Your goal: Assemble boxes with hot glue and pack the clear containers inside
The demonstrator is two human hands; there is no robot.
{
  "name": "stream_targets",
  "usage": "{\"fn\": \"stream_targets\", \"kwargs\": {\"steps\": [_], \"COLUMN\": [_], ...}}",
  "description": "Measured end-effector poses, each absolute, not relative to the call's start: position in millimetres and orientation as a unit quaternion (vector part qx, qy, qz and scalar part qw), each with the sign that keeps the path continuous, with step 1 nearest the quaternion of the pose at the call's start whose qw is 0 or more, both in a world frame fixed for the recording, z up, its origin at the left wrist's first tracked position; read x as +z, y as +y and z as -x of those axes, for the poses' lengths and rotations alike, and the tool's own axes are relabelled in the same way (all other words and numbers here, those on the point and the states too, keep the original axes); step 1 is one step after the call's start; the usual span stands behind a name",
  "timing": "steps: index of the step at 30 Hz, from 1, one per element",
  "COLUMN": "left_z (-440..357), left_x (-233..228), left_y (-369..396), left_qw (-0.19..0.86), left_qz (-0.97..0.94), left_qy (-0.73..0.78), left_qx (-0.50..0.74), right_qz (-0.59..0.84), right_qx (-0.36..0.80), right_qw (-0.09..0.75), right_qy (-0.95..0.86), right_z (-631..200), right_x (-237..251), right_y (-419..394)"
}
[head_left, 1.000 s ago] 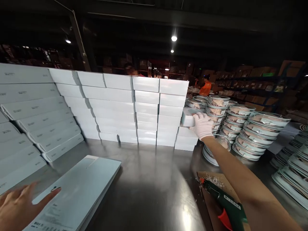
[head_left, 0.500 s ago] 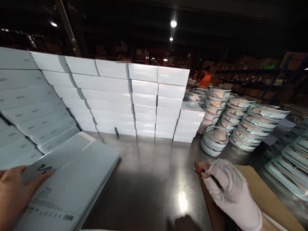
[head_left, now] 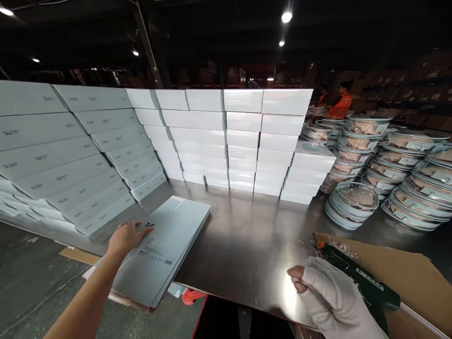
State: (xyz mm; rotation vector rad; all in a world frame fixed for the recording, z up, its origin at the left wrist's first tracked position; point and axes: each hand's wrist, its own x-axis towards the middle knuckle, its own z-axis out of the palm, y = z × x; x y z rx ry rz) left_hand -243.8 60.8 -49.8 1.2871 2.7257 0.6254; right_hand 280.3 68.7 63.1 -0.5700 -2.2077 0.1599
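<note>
My bare left hand rests flat on the near left corner of a stack of flat pale-grey cartons that overhangs the front edge of the metal table. My right hand, in a white glove with cut fingertips, hovers over the table's front edge beside a dark green glue gun. The gun lies on a brown cardboard sheet, just right of the hand. The fingers are loosely curled and hold nothing.
White boxes are stacked in a wall along the back and left of the table. Round lidded trays stand in piles at the right. A person in an orange vest stands far back. Concrete floor lies at the left.
My right hand left the small white box on the back stack and drew back to the front edge by the glue gun. My left hand settled on the flat cartons. The view shifted left.
</note>
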Motion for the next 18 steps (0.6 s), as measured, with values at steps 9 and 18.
{"fn": "stream_targets", "kwargs": {"steps": [9,18], "left_z": [217,84], "left_x": [-18,40], "left_y": [65,-2], "left_qw": [0.053,-0.081], "left_qz": [-0.357,-0.57], "left_qy": [0.922,0.753], "left_qx": [0.141,0.32], "right_qz": [0.234,0.316], "right_qx": [0.091,-0.254], "right_qw": [0.357,0.392], "right_qy": [-0.9,-0.826], "right_z": [-271,-254], "right_x": [38,49], "right_y": [62,46]}}
